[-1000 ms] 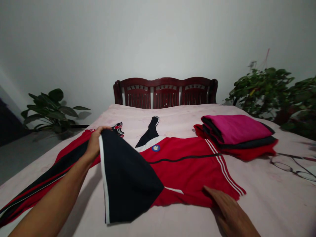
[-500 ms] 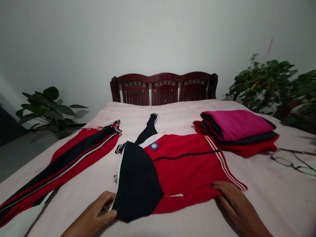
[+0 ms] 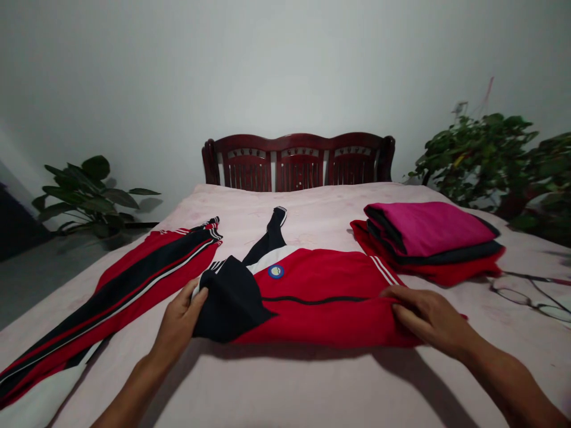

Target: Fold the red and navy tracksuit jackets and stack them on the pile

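A red and navy zip-up track jacket (image 3: 321, 324) lies across the near-middle of the bed, its near edge raised clear of the pink bedsheet (image 3: 312, 392), as the shadow beneath shows. The left hand (image 3: 181, 309) pinches the navy, white-trimmed end between thumb and fingers; the right hand (image 3: 423, 315) is closed on the red edge near the striped hem. Gripping both ends probably stops the edge from sagging between them. The round badge (image 3: 275, 271) and dark zip (image 3: 321, 301) face up, and one navy sleeve (image 3: 270, 238) points toward the wooden headboard (image 3: 298, 160).

To the left, a striped red and navy garment (image 3: 147, 273) lies stretched out, perhaps to stay flat. On the right, folded clothes (image 3: 441, 229) are stacked, magenta uppermost, with eyeglasses (image 3: 513, 294) just beside them.
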`<state>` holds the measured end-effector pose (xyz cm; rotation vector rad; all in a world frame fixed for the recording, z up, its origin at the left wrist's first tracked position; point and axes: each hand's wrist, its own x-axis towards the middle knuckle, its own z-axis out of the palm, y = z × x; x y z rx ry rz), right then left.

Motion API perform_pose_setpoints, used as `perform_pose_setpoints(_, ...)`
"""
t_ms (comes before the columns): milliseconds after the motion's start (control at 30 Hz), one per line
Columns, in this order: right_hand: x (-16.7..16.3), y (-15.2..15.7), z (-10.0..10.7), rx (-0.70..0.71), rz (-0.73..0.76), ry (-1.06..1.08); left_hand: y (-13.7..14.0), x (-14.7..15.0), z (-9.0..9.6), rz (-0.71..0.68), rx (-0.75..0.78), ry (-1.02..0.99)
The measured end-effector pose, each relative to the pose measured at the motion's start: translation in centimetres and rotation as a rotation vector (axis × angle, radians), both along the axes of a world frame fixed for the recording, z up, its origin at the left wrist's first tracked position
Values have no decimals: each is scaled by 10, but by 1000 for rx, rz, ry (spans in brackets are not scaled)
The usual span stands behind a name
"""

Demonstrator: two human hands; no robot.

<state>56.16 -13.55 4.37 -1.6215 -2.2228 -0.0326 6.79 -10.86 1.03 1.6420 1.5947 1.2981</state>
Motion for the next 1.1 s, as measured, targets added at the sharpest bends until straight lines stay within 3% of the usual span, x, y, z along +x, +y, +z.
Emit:
perform_pose_setpoints(67, -2, 20, -5, -36, -27, -66, 22, 1, -8, -24, -59, 41)
perform_pose_setpoints(133, -5, 36, -27, -45, -27, -118, 34, 1, -24, -82, -192, 153)
perform_pose_setpoints(233, -9, 44, -71, 31, 16, -178, 34, 1, -41, -149, -328, 235)
perform_pose_setpoints(333, -7, 36, -96, 122, 25, -185, 22, 0, -35, -183, -375, 155)
perform_pose_setpoints(433, -1, 23, -95, 122, -11, -173, 7, -4, -21, -310, -431, -73)
perform_pose_setpoints(533, 6, 14, -93, 116, -73, -166, -5, -8, -23, -406, -433, -183)
perform_pose_setpoints(667, 12, 10, -101, 167, -89, -200, -5, -11, -44, -353, -417, 144)
perform_pose_setpoints(767, 13, 13, -102, 142, -82, -203, 10, -11, -45, -263, -409, 329)
perform_pose_setpoints(833, 11, 15, -98, 92, -83, -163, 25, -6, -36, -251, -430, 304)
perform_pose_setpoints(967, -10, 22, -87, 32, -50, 51, 48, 21, -6, -283, -420, 64)
perform_pose_setpoints(1033, -30, 29, -80, 0, -22, 256, 48, 43, 8, -236, -304, 61)
perform_pose_setpoints(1100, -52, 37, -71, -50, -24, 529, 39, 68, 18, -329, -113, 260)
